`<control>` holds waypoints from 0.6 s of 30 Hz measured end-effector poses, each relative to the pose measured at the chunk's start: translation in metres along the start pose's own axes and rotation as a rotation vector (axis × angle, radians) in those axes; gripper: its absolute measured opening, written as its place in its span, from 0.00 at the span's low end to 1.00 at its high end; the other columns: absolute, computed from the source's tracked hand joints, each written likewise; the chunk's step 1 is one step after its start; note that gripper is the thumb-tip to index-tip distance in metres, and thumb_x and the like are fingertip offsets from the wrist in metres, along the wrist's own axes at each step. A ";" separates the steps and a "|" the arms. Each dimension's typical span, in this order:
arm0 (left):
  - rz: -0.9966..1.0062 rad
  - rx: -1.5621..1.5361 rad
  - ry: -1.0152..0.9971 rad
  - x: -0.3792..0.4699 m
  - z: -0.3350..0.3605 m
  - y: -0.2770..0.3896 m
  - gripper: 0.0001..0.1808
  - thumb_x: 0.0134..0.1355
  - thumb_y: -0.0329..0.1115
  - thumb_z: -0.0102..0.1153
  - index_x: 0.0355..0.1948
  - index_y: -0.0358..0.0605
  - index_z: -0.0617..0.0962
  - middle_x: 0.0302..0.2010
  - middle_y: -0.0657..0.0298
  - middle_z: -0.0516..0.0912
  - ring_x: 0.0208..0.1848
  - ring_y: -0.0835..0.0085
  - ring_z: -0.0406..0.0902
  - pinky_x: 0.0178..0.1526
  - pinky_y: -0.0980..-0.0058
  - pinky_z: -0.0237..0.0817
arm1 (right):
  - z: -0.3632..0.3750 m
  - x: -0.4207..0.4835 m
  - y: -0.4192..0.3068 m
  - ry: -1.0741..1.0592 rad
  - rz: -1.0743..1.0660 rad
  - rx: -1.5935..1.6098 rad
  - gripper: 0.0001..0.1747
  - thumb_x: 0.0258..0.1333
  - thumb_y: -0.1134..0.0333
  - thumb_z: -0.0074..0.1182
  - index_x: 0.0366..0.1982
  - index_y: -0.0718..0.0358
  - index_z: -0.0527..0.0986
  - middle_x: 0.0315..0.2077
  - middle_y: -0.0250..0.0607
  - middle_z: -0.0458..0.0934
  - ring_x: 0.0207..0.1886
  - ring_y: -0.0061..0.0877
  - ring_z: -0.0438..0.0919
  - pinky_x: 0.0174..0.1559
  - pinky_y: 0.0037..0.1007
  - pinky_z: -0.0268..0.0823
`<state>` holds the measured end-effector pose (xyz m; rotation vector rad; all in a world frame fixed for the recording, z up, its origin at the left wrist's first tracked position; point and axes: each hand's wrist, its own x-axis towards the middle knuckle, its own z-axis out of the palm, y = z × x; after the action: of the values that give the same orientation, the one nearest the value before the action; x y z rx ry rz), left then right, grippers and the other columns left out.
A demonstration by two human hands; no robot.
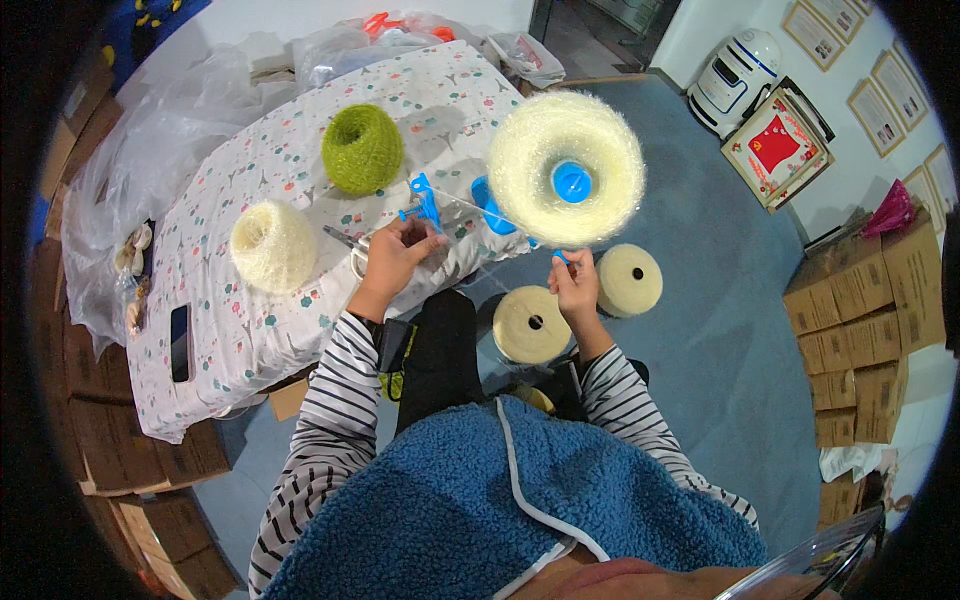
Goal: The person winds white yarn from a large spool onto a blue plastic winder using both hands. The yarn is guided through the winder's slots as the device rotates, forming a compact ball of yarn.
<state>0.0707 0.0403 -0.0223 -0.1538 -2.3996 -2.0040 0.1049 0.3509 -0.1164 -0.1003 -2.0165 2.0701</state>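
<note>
A large ball of pale yellow yarn (517, 142) sits on a blue plastic yarn winder (491, 210) at the table's edge. My right hand (574, 285) pinches a small blue part, probably the winder's crank knob, just below that ball. Near the winder's blue guide arm (426, 202) is my left hand (397, 255), its fingers curled around something mostly hidden, perhaps the strand. A strand runs from the guide arm towards the ball. White-handled scissors (358, 259) lie partly behind my left hand. A green yarn ball (362, 148) and a cream yarn ball (273, 246) rest on the table.
Two cream yarn cones (531, 337) (630, 281) stand on the floor by my knees. A patterned cloth covers the table (247, 322), with a phone (180, 343) on it. Plastic bags (165, 142) line its far side. Cardboard boxes (855, 330) are stacked at the right, near a white robot-shaped object (735, 82).
</note>
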 end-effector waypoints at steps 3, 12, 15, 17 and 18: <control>0.028 0.037 -0.005 0.000 0.000 0.001 0.10 0.59 0.32 0.73 0.32 0.39 0.81 0.28 0.69 0.82 0.31 0.82 0.76 0.37 0.79 0.69 | 0.000 -0.001 0.001 -0.020 -0.022 0.022 0.09 0.69 0.71 0.56 0.42 0.62 0.67 0.21 0.34 0.73 0.21 0.18 0.71 0.24 0.23 0.65; 0.060 0.112 0.032 -0.001 0.002 0.002 0.10 0.59 0.32 0.72 0.33 0.38 0.82 0.28 0.68 0.84 0.30 0.82 0.77 0.37 0.79 0.69 | 0.001 0.000 0.007 0.023 0.011 0.035 0.09 0.68 0.72 0.56 0.43 0.63 0.67 0.24 0.36 0.75 0.25 0.20 0.75 0.28 0.25 0.70; 0.116 0.056 0.043 -0.002 0.002 -0.001 0.10 0.59 0.32 0.73 0.34 0.37 0.83 0.28 0.67 0.84 0.31 0.82 0.77 0.37 0.80 0.69 | 0.005 -0.001 0.008 0.035 -0.010 0.053 0.09 0.69 0.71 0.55 0.44 0.61 0.66 0.29 0.36 0.76 0.28 0.20 0.75 0.29 0.24 0.70; 0.079 0.245 0.042 0.001 -0.002 -0.002 0.11 0.59 0.32 0.72 0.35 0.36 0.83 0.30 0.66 0.84 0.31 0.82 0.77 0.38 0.79 0.70 | 0.003 -0.002 0.006 0.007 -0.007 0.056 0.08 0.69 0.72 0.55 0.42 0.62 0.67 0.30 0.37 0.76 0.29 0.20 0.76 0.32 0.26 0.72; 0.106 0.265 0.052 0.002 -0.002 -0.004 0.11 0.59 0.32 0.72 0.35 0.36 0.83 0.30 0.66 0.84 0.32 0.81 0.77 0.38 0.79 0.70 | 0.003 -0.002 0.006 0.002 0.023 0.040 0.08 0.68 0.72 0.55 0.43 0.62 0.67 0.31 0.37 0.76 0.29 0.20 0.76 0.32 0.26 0.72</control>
<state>0.0683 0.0382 -0.0256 -0.2169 -2.5348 -1.6084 0.1052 0.3478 -0.1220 -0.1186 -1.9804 2.1228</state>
